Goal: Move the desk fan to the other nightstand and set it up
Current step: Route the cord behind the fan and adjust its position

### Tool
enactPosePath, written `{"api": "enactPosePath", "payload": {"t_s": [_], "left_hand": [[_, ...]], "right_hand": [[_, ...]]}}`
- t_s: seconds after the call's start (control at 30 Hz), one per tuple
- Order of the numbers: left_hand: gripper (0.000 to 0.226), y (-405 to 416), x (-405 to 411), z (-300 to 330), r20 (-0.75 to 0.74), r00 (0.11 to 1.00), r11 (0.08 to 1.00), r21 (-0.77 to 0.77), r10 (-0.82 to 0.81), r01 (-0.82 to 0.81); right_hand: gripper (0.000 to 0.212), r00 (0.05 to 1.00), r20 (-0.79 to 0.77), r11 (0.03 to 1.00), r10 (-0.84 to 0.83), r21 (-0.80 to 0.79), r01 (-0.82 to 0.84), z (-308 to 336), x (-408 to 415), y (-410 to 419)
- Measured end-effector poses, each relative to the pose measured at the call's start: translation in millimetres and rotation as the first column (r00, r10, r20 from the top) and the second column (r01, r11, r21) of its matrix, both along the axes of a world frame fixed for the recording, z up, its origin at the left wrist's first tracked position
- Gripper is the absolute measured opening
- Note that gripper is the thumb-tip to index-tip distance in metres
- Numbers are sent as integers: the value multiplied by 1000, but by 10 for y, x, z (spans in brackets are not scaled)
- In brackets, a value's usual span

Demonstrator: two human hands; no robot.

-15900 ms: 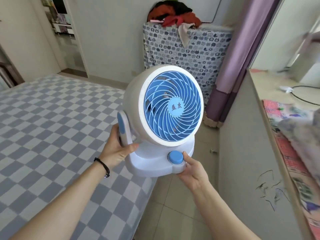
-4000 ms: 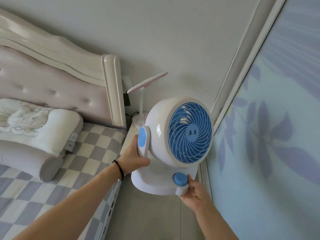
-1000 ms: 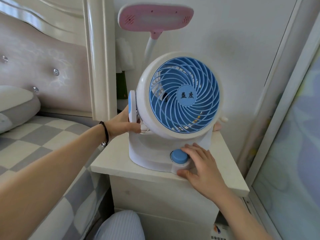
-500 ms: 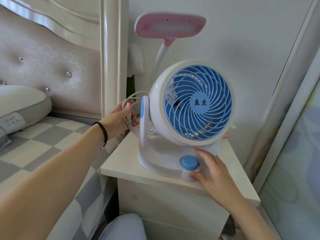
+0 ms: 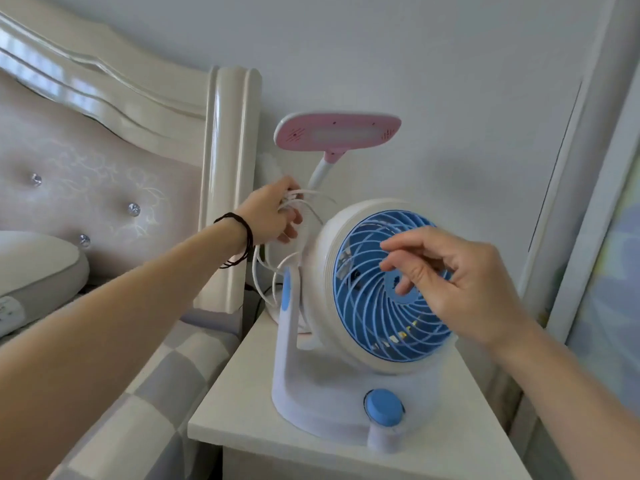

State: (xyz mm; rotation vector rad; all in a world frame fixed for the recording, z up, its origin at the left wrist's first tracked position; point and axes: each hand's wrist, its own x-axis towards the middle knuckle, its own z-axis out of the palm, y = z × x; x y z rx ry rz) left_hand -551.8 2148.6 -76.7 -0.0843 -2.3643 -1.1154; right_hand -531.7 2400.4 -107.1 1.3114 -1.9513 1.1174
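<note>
Compared with half a second earlier, your right hand [image 5: 460,282] has left the base of the desk fan [image 5: 360,323] and now floats in front of the blue grille, and your left hand [image 5: 273,216] has risen from beside the fan's side arm to a point above and behind the housing, carrying the white power cord [image 5: 263,271] with it. The fan itself stands upright on the white nightstand table [image 5: 242,393], its round base resting flat and its blue control knob [image 5: 383,407] facing you at the front edge of the base. Your left hand is closed around several loops of the cord; the remaining cord hangs in slack curves down to the rear of the fan. Your right hand holds nothing: the fingers are loosely curled, thumb and forefinger near each other but apart, and the hand does not touch the grille. The pink desk lamp [image 5: 337,131] stands behind the fan, its head directly above and beyond the housing, close to your left hand. To the left, the bed headboard post [image 5: 232,188] stands just beside the table, leaving a narrow gap where the cord hangs. The table surface left of the fan base is bare; the base sits near the front edge. To the right, a door frame [image 5: 568,188] borders the table closely.
</note>
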Motion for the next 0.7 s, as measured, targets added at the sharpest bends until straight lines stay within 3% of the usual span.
{"api": "enactPosePath", "payload": {"t_s": [0.1, 0.2, 0.3, 0.37, 0.47, 0.57, 0.63, 0.7], "left_hand": [[22, 86, 20, 381, -83, 997, 994, -109, -2, -7], [26, 187, 31, 699, -89, 994, 998, -40, -59, 56], [37, 345, -5, 892, -101, 989, 994, -31, -108, 105], [52, 474, -52, 942, -85, 986, 984, -119, -142, 131], [72, 717, -183, 969, -51, 987, 950, -284, -152, 132], [81, 960, -291, 958, -87, 983, 900, -422, -161, 110], [88, 1057, -351, 926, -93, 975, 886, -442, -200, 140], [92, 1110, -386, 880, -113, 971, 878, -458, -211, 138]], "right_hand": [[15, 995, 95, 998, 35, -59, -29, 263, -139, -69], [16, 989, 148, 996, 4, -89, 9, 493, -303, -165], [40, 988, 145, 991, -55, -112, 72, 731, -424, -253], [58, 987, 103, 988, -121, -87, 130, 874, -477, -287], [67, 953, -90, 956, -288, 36, 292, 1019, -583, -266], [55, 913, -192, 907, -360, 158, 391, 1035, -714, -208], [31, 928, -145, 922, -342, 139, 362, 1029, -781, -136], [20, 941, -48, 935, -336, 103, 339, 1021, -844, -45]]}}
